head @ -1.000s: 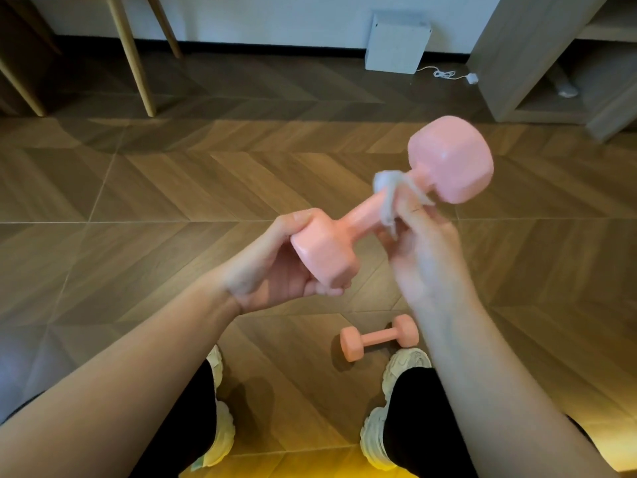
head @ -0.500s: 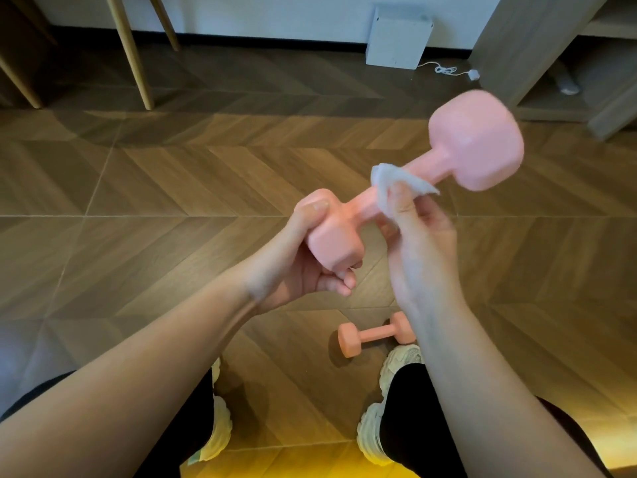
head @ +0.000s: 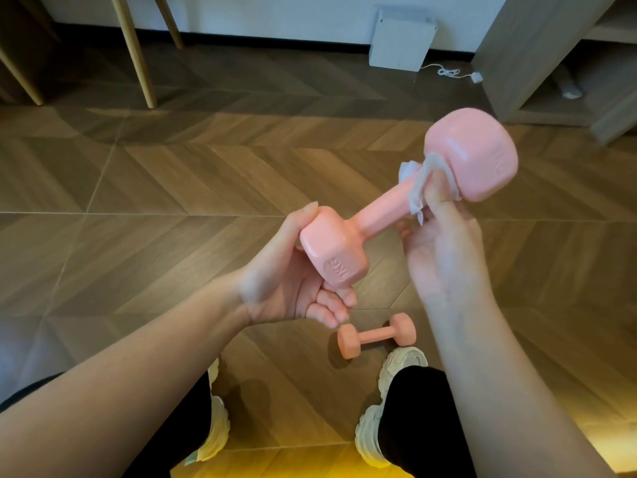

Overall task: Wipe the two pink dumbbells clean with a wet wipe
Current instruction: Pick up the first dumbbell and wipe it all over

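A pink dumbbell [head: 379, 212] is held in the air, tilted up to the right. My left hand [head: 286, 281] grips its lower head from below and the side. My right hand [head: 444, 243] pinches a white wet wipe [head: 418, 188] around the handle, right against the upper head. A second pink dumbbell [head: 375, 336] lies on the floor between my feet, close to the right shoe.
Wooden herringbone floor [head: 172, 188] below. Wooden furniture legs [head: 134, 50] stand at the back left. A white box [head: 400, 39] with a cable leans on the wall. A grey shelf unit [head: 537, 56] is at the back right. My white shoes [head: 396, 367] are underneath.
My right hand has slid the wipe up the handle from near its middle to the upper head. The dumbbell has risen and shifted slightly right.
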The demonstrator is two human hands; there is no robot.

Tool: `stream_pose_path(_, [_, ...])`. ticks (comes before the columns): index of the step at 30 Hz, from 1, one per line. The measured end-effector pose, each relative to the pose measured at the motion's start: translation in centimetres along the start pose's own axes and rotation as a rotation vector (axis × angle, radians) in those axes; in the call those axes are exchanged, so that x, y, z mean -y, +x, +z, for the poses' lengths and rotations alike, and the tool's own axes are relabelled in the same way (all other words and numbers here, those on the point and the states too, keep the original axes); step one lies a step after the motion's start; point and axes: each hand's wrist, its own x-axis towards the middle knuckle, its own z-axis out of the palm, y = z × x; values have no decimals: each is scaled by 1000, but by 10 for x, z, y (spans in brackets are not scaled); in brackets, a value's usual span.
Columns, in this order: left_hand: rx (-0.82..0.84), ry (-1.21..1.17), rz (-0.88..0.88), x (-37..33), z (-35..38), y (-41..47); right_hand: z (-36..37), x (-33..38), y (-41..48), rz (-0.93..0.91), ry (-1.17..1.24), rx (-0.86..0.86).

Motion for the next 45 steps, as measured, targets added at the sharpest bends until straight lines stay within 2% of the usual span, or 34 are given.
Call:
stream_pose_path(5, [55, -136, -86, 1, -2, 2, 7, -13, -10, 52, -47, 20])
stream_pose_path(8, [106, -285, -99, 2, -6, 0, 15, -29, -21, 99, -225, 125])
stream_pose_path(12, [60, -334, -96, 0, -14, -4, 21, -42, -25, 128, -348, 184])
stream_pose_path(15, [-108, -209, -20, -2, -15, -5, 21, -46, -25, 150, -333, 121])
stream_pose_path(17, [-224, -124, 161, -4, -14, -2, 21, -48, -24, 165, -309, 62])
stream_pose_path(20, [-284, 59, 359, -3, -10, 0, 22, -48, -20, 158, -273, -10])
stream_pose_path(25, [-441, 189, 414, 0, 0, 4, 21, -46, -15, 170, -245, -60])
stream_pose_path(30, [-376, 166, 344, 0, 2, 5, 13, -21, -4, 137, -8, -110])
stream_pose_path(33, [-352, 117, 291, 2, 4, 5, 6, -6, 1, 95, 47, -118])
stream_pose_path(37, [-311, 178, 264, 6, 6, 9, 8, -11, -3, 89, 109, -79])
stream_pose_path(40, [-260, 104, 224, 12, 8, 10, 13, -25, -16, 104, 54, -47])
stream_pose_path(45, [-168, 20, 241, 7, -2, 2, 23, -44, -39, 121, -252, 124])
